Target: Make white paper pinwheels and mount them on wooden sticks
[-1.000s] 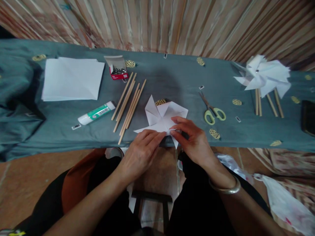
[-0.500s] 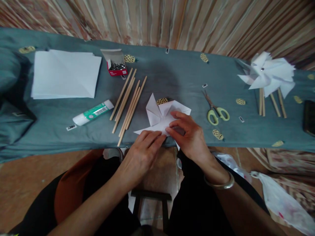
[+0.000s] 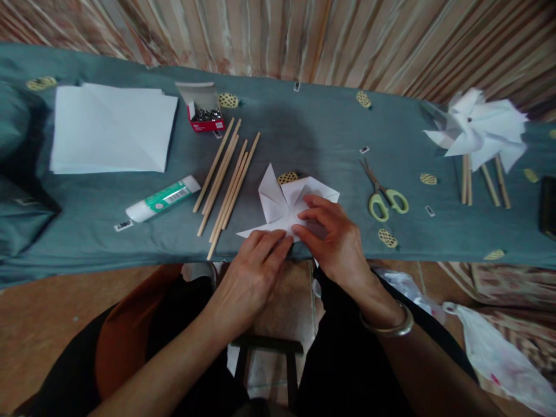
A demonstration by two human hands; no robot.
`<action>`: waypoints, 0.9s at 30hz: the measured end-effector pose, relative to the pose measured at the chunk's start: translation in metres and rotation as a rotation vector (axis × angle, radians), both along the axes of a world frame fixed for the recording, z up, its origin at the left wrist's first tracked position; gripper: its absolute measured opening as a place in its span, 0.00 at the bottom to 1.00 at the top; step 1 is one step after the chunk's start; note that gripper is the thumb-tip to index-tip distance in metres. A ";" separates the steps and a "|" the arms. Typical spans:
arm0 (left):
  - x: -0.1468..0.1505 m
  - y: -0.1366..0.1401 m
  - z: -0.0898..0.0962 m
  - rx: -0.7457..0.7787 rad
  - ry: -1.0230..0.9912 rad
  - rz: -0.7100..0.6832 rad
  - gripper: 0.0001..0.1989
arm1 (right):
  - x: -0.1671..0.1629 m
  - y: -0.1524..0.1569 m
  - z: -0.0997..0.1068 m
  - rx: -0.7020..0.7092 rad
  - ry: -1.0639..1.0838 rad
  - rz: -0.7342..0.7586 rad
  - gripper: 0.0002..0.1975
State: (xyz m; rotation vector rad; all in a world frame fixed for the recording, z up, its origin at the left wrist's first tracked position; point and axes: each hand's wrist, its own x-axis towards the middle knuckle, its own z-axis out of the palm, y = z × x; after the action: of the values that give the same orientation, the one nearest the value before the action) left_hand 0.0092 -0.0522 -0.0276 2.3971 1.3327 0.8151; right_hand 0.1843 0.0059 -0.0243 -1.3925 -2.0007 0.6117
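Observation:
A cut and folded white paper pinwheel (image 3: 271,204) lies at the table's front edge, its pointed flaps spread to the left, back and right. My left hand (image 3: 256,269) holds its near edge, fingers together on top and thumb tip close to my right thumb. From the right, my right hand (image 3: 336,243) grips the same paper near its centre with thumb and curled fingers. The hand hides part of the right-hand flaps. Left of the paper lie several wooden sticks (image 3: 234,191); to its right are scissors (image 3: 380,194) with green handles.
Farther left are a glue stick (image 3: 163,198), a stack of white paper (image 3: 113,130) and an open red box (image 3: 206,123) of small metal pieces. Several finished pinwheels (image 3: 486,127) on sticks lie at the far right, near a dark object (image 3: 548,207). Curtains hang behind the table.
The view has shifted slightly, so the table items sit a little differently in the picture. Both hands keep nearly the same place on the paper; the right fingers have moved very little.

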 end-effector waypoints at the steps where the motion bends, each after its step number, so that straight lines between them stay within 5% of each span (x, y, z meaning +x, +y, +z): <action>1: 0.000 0.000 0.000 -0.005 0.007 0.002 0.17 | 0.000 0.000 0.000 0.001 0.000 -0.001 0.04; 27: 0.001 -0.001 0.000 -0.009 0.047 0.010 0.18 | -0.002 -0.001 -0.002 0.032 -0.023 0.031 0.05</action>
State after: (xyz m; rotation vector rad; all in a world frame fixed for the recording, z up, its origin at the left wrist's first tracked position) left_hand 0.0102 -0.0534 -0.0275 2.4187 1.3646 0.7587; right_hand 0.1819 0.0053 -0.0260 -1.3575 -2.0454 0.5774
